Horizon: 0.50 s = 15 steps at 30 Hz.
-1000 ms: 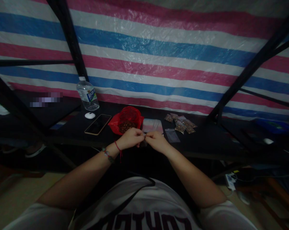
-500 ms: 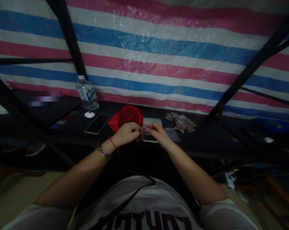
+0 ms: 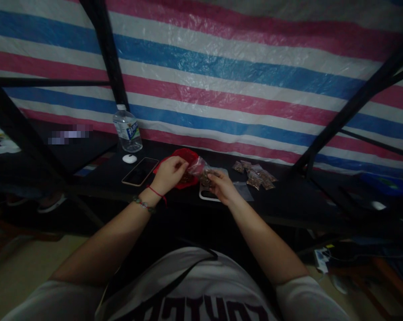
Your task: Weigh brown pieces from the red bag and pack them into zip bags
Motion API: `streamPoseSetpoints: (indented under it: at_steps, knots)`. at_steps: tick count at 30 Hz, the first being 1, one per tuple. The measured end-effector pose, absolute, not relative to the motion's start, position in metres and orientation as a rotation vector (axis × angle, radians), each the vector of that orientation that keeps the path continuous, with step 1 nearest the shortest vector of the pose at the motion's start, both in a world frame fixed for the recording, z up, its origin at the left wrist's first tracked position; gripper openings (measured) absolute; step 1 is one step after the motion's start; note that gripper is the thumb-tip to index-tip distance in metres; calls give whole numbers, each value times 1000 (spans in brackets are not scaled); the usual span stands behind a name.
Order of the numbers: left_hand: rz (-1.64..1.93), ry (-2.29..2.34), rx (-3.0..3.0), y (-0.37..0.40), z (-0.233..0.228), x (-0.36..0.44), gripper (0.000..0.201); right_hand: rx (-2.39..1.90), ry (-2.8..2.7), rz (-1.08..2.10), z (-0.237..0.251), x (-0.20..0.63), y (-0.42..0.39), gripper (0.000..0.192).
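Behind a dark black tabletop [image 3: 288,200] hangs a plastic tarpaulin striped in pink, blue and white [image 3: 221,76], crossed by black metal frame bars [image 3: 107,53].

At the middle of the tabletop the right hand [image 3: 221,186] is closed on a small clear plastic pouch holding brown bits [image 3: 201,170], pinching it near its lower end, so the pouch stands tilted up off the surface. At nine o'clock of it, the left hand [image 3: 169,174] has thumb and fingers drawn together at the pouch's upper left edge; whether they touch the plastic or only hover at it is hard to tell in the dim light. A red string and a beaded band circle the left wrist.

Just behind the left hand, at twelve o'clock, lies an open red plastic bag [image 3: 184,157], partly hidden by the fingers. Under the right hand sits a small white flat tray [image 3: 206,195].

At three o'clock of the right hand a heap of filled clear pouches [image 3: 254,174] lies, with an empty flat clear pouch [image 3: 244,191] near it. At nine o'clock of the left hand a dark smartphone [image 3: 140,171] lies face up; beyond it, at eleven o'clock, are a white round cap-like object [image 3: 129,158] and a clear plastic water bottle [image 3: 127,129].
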<state>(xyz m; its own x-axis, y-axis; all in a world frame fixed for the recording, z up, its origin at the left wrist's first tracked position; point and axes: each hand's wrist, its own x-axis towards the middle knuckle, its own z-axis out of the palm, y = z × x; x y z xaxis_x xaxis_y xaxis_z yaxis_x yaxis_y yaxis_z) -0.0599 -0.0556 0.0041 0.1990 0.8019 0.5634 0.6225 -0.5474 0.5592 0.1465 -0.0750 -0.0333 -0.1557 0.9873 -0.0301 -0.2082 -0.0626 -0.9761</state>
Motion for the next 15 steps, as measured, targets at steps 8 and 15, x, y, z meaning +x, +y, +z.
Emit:
streamPoseSetpoints:
  at_steps: [8,15]
  knots:
    - [949,1889,2533,-47,3,-87,25,-1175,-1675,917,-10,127,-17,26]
    - [554,1843,2518,-40,-5,-102,39,-1217,-2098,354,10,103,17,23]
